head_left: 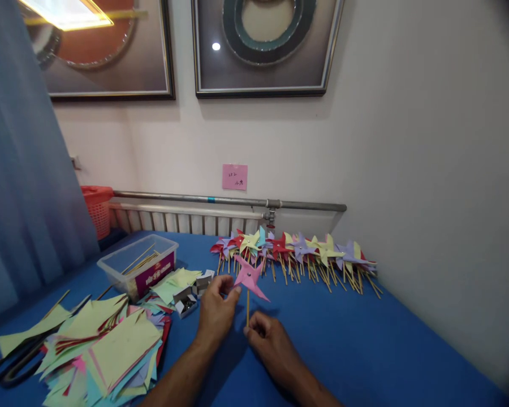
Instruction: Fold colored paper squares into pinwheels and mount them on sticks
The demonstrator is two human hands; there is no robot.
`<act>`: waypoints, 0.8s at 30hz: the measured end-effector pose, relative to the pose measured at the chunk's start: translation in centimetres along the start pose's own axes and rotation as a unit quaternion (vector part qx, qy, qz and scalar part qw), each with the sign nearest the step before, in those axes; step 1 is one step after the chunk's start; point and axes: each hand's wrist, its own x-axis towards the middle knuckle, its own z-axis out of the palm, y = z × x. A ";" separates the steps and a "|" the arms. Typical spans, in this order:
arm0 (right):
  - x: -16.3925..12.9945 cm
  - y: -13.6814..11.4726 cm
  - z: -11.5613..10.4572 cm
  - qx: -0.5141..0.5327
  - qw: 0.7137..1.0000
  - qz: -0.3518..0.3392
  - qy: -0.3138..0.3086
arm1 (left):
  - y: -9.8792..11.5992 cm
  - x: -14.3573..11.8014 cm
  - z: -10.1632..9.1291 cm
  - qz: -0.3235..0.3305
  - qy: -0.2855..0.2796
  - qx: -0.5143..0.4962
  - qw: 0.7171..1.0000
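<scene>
A pink paper pinwheel (249, 275) on a thin wooden stick stands upright in front of me, with a small pin at its centre. My right hand (271, 342) pinches the lower part of the stick between thumb and fingers. My left hand (218, 305) is curled at the pinwheel's left blade, thumb and fingertips closed about its tip. Beyond them lies a long row of finished pinwheels (301, 249) in red, yellow, purple and blue. Small open boxes (185, 303) with metal pins sit just left of my left hand.
Stacks of coloured paper (121, 347) cover the left of the blue table (365, 350), with black-handled scissors (21, 359) beside them. A clear plastic bin (110, 265) holds wooden sticks. Behind are a red basket (99, 217), a metal pipe (178, 197) and a blue curtain (25, 158).
</scene>
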 end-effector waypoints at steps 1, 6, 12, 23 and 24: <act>-0.1 -0.1 0.0 -0.004 1.000 0.000 -0.007 | 0.0 0.1 -0.3 0.026 -0.002 0.031 0.999; -0.3 -0.4 0.0 -0.005 1.000 0.009 -0.029 | 0.3 0.8 -1.7 0.133 0.014 0.139 0.981; -0.1 -0.2 0.1 -0.010 0.999 0.010 -0.029 | 0.9 1.1 -2.6 0.226 0.052 0.215 0.949; 0.4 0.6 0.0 0.043 0.999 0.028 -0.003 | -0.5 0.5 -0.4 -0.032 0.012 0.040 0.999; 0.5 0.7 0.0 0.048 0.998 0.037 -0.001 | -0.8 0.2 0.2 -0.059 -0.024 0.003 0.998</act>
